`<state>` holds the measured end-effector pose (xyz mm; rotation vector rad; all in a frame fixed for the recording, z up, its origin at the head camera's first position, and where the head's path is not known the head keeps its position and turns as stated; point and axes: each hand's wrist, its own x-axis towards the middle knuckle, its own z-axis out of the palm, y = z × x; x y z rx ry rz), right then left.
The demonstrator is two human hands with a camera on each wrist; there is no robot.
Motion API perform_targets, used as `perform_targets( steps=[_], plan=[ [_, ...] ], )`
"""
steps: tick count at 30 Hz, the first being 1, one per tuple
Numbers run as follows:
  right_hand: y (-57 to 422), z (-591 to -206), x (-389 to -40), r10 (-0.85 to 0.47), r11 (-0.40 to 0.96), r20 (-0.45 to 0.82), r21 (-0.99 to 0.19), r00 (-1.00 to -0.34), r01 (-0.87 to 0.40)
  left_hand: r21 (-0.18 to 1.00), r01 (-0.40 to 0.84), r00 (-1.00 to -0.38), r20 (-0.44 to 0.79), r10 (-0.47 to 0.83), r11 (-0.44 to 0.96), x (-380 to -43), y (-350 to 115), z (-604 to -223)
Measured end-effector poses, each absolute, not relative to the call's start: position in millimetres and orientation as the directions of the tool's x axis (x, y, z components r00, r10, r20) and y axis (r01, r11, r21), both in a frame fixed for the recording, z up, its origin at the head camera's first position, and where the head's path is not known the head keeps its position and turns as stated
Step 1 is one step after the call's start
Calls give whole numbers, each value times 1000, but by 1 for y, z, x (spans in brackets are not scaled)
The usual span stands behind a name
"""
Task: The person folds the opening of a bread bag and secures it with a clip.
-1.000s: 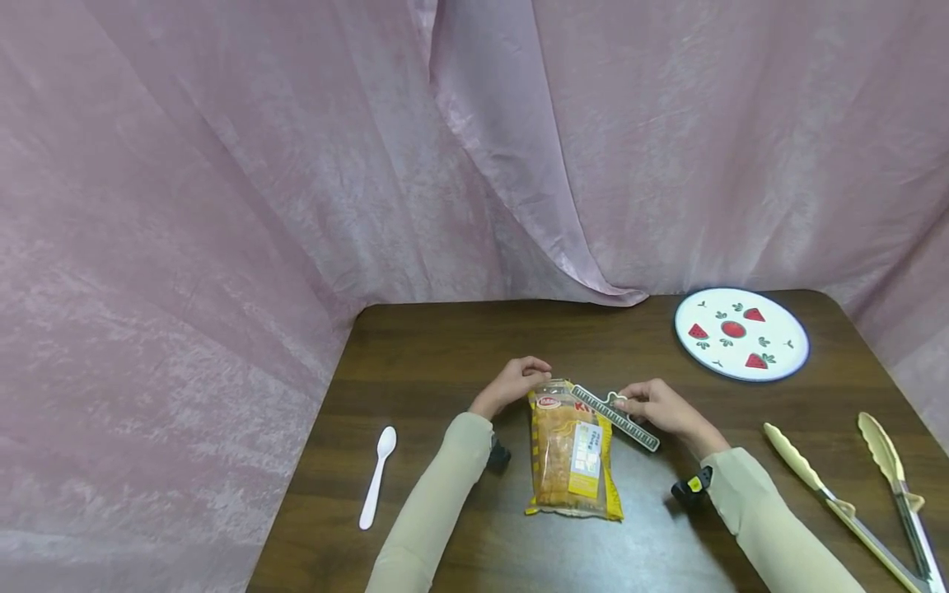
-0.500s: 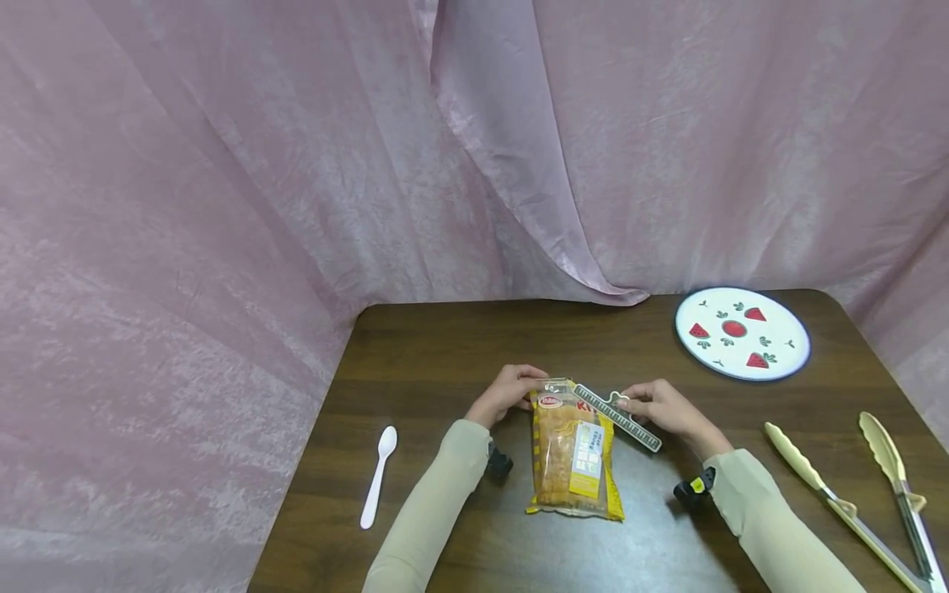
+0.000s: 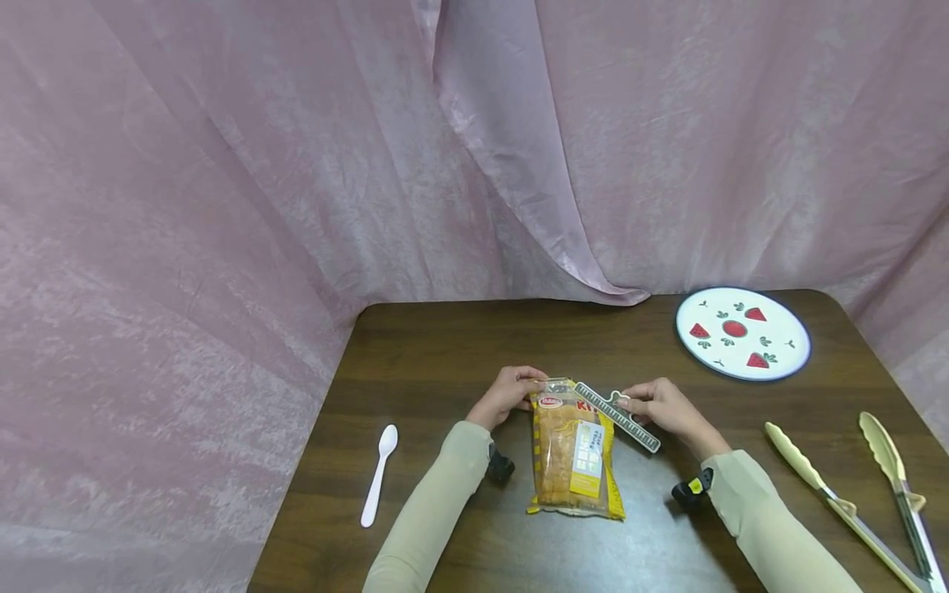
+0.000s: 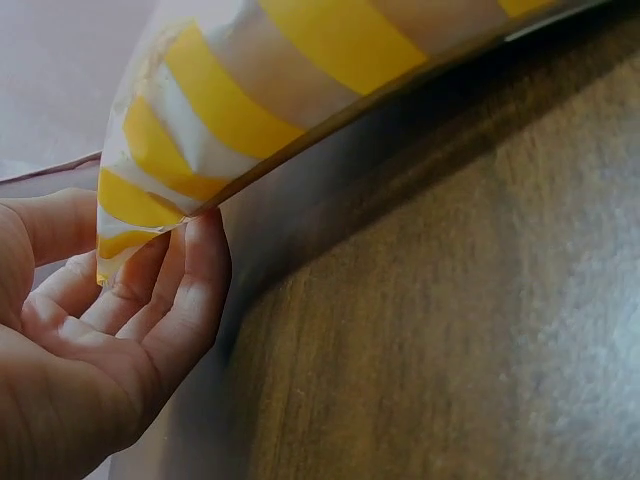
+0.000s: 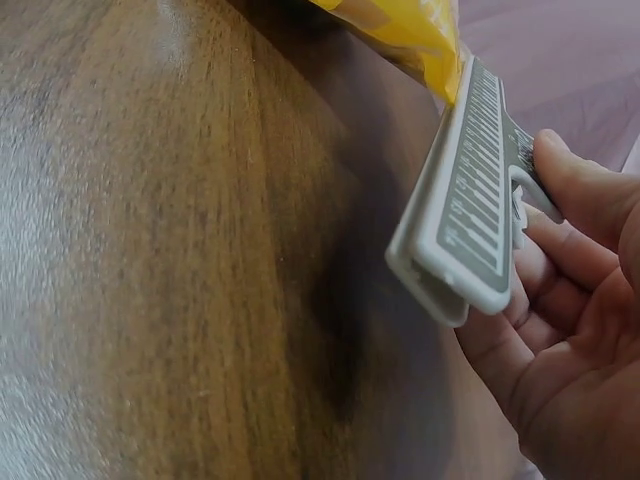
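Note:
A yellow and clear bag of bread [image 3: 567, 453] lies on the table, its top end toward the far side. My left hand [image 3: 511, 394] pinches the bag's top left corner; in the left wrist view the thumb is on one side of the yellow-striped bag [image 4: 240, 110] and the curled fingers are beneath it. With thumb and fingers, my right hand [image 3: 665, 412] holds the handle of a long grey and white bag clip [image 3: 619, 417]. The clip slants across the bag's top right corner. Seen from the right wrist, the near end of the clip [image 5: 470, 200] has a narrow gap between its bars.
Left of the bag lies a white plastic spoon [image 3: 379, 478]. A white plate [image 3: 715, 362] with fruit pictures sits at the back right of the brown table [image 3: 445, 338]. Spread tongs [image 3: 853, 519] lie at the right, near my right forearm. Pink curtain [image 3: 296, 165] hangs behind.
My left hand has shifted slightly down and its fingers have gone in around the bag's top left corner. The right hand and clip have barely moved.

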<state>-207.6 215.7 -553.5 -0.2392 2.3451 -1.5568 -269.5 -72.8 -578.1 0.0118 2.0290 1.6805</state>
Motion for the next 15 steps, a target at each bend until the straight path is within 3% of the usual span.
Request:
perform_targets(
  steps=[15],
  plan=[
    [204,-540,-210,-282,357,-138,-934,-949,29,934,-304,-864,-354,358,189,-268,-74,-579]
  ],
)
